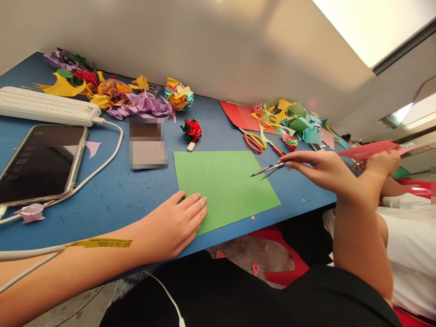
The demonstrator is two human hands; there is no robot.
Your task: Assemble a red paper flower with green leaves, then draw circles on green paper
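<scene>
A green sheet of paper [228, 186] lies on the blue table, with a faint curved line near its upper left. My left hand [185, 220] rests flat on the sheet's lower left edge, fingers stretched out and holding nothing. Above the paper's right edge, my right hand [318, 170] pinches a drawing compass [267, 170] at its top between thumb and fingers. The compass is tilted nearly level, its two legs slightly apart and pointing left over the sheet. Whether its tips touch the paper I cannot tell. A small white eraser [190, 146] lies just beyond the sheet.
Behind the paper are a red-and-green paper flower [191, 130], scissors [254, 141] and red paper [241, 116]. Coloured scraps [293, 118] lie beyond. At left are a phone [44, 159], a white power bank [47, 105] and a cable. A co-worker's hand [384, 161] is at right.
</scene>
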